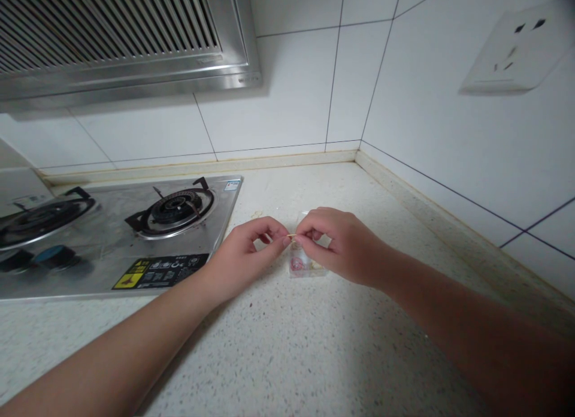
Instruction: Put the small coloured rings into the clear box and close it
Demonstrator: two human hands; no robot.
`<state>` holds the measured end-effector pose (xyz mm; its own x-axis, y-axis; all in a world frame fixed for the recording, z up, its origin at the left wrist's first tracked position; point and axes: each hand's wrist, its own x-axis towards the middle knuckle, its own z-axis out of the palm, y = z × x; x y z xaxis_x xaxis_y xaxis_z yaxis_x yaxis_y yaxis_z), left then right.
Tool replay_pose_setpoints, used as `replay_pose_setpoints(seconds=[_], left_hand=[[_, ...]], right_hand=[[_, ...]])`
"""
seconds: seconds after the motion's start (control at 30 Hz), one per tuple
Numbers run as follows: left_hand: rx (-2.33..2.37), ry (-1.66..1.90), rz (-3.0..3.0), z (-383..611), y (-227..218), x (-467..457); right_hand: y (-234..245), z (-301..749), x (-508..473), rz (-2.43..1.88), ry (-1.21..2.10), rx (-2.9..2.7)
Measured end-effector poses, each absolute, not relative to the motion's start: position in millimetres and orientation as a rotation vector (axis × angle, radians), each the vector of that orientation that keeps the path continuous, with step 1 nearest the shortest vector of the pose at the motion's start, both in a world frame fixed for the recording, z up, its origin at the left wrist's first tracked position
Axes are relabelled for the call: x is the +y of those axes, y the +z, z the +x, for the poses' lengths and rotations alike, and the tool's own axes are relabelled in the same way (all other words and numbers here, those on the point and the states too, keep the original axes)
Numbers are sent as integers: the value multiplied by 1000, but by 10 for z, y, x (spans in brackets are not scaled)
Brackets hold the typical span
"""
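My left hand [249, 252] and my right hand [339, 243] meet above the speckled countertop [287, 345]. Both pinch a thin, pale stick, like a toothpick [291, 235], between thumb and forefinger tips, one hand at each end. Just under my right hand lies a small clear plastic packet [303, 266] with a red print on it, partly hidden by the fingers.
A steel gas hob [112, 237] with two burners lies at the left, its right burner [175, 210] nearest my left hand. A range hood [121, 39] hangs above it. White tiled walls meet in a corner behind; a wall socket [516, 48] is at the upper right.
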<state>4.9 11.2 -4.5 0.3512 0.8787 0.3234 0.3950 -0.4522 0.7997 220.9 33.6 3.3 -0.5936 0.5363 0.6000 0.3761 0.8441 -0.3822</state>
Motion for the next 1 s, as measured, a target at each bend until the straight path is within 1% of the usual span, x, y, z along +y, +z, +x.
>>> replay_pose_setpoints(seconds=[0.43,0.87,1.0], left_hand=[[1046,978,2014,34,-23,72],[1004,1036,1986,20,-39,86],[1002,1040,1987,17,-42,87]], right_hand=[[48,2202,313,-680,333,-2198],[61,2172,285,-744,551,-2199],[59,2175,287,-733,544,-2188]])
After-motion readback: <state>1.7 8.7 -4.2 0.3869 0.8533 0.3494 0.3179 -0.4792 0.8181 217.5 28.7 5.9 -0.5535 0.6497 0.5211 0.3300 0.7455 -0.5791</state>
